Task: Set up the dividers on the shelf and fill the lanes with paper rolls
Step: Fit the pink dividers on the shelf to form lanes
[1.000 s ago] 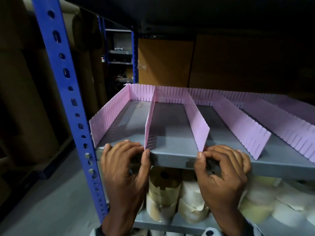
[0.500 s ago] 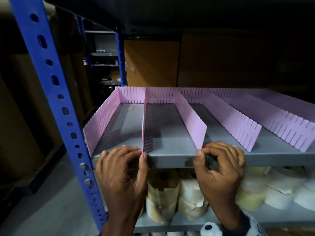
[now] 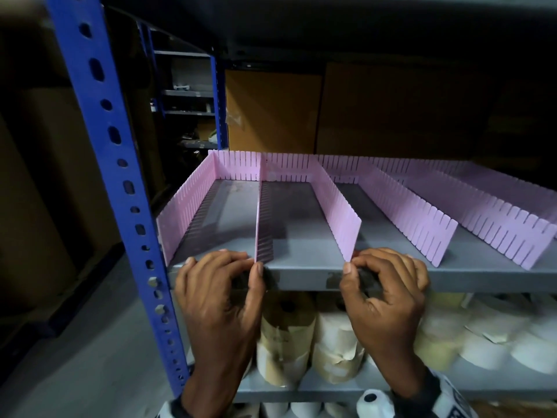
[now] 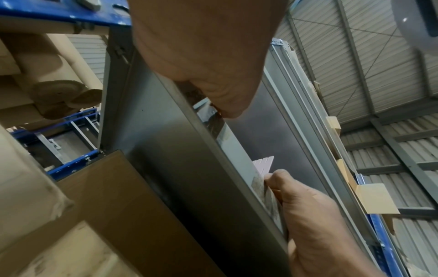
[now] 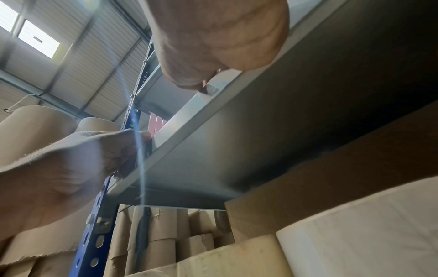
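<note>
Head view: we look down on our two hands at the front lip of the grey shelf, in dim light.
Hidden: our fingertips curl over the shelf edge, so where they touch the plastic is partly covered; the far right of the shelf is cut off by the frame edge.
Hard to make out: the wrist views look up from under the shelf and show only a sliver of pink above its edge; the back of the rack is dark.
Left hand: thumb and curled fingers pinch the front end of the second divider, which we see nearly edge-on.
Right hand: thumb and curled fingers pinch the front lower corner of the third divider.
Dividers' look: thin pink plastic strips, slotted along their top edge, standing upright on the shelf and running front to back.
Dividers' place: the leftmost divider stands beside the blue upright; a back strip runs across the rear, and more dividers stand to the right.
Lanes: bare grey metal shows between the strips.
Paper rolls: white and brown-wrapped, crowded on the lower shelf below our hands.
</note>
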{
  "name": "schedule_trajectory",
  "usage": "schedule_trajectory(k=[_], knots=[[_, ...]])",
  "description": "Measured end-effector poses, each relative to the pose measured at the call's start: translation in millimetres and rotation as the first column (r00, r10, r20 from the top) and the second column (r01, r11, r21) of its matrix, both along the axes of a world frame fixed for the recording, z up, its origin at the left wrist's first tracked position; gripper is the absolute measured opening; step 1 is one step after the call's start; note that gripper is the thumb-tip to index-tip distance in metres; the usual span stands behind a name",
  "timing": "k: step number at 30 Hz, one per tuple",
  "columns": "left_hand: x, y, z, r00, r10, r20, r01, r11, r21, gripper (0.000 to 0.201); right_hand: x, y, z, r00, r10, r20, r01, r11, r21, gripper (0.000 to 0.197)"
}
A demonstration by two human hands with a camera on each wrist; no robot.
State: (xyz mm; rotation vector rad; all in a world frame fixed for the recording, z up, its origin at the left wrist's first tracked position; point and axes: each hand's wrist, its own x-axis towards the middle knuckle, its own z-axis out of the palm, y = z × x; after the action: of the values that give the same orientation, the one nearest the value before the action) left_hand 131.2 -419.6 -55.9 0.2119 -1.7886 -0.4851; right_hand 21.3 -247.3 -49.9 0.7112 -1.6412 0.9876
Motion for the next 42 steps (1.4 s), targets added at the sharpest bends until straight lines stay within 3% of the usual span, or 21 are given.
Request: schedule_trajectory(k=[6,10,14,19,25,42], knots=[[10,-8,2,0.998,-0.054,0.042,0.056,0.997,-0.053,0.010,19,-2,3,0.996,0.091,-0.015,-0.093,0.985,-0.145,0.015],[13,-12,7,0.994,-0.063,0.085,0.070,0.994,-0.089,0.011,51,-19,9,0.976,0.196,-0.097,-0.207,0.970,-0.129,0.014],[27,-23,5,0.990,-0.136,0.023,0.137,0.987,-0.089,0.012,66,-47,16,0.961,0.275,-0.039,-0.278,0.954,-0.108,0.013],[58,-48,-1,0.994,-0.044,-0.097,0.040,0.998,-0.042,0.012,64,-83,12,0.974,0.215,0.072,-0.214,0.977,-0.013,0.013],[69,-73,-4,0.999,0.042,-0.029,-0.040,0.998,0.058,0.019,55,-101,-1,0.997,0.075,0.029,-0.076,0.997,0.029,0.011],[52,-82,4,0.996,0.050,-0.070,-0.042,0.994,0.102,0.017,51,-101,-4,0.997,0.075,-0.011,-0.074,0.997,0.024,0.014]])
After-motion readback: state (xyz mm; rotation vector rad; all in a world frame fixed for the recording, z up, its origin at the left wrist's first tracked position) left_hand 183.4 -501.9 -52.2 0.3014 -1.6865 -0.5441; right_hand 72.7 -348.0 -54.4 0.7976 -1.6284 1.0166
